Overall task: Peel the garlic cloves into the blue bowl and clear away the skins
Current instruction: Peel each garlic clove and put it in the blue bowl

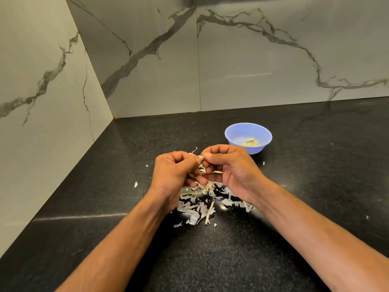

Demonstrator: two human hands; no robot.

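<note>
Both hands, left hand [174,171] and right hand [227,167], pinch one garlic clove [201,158] above the skin pile [202,201] mid-countertop [294,218]; blue bowl [235,133] just beyond holds peeled cloves [250,142].

Left hand [174,171] and right hand [227,167] meet, fingers curled — both pinching something small.

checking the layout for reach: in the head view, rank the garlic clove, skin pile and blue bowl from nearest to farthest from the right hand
1. garlic clove: pinched at the fingertips of the right hand, shared with the left hand.
2. skin pile: on the counter just under the hands.
3. blue bowl: behind the hand, slightly right, apart from it.
</note>
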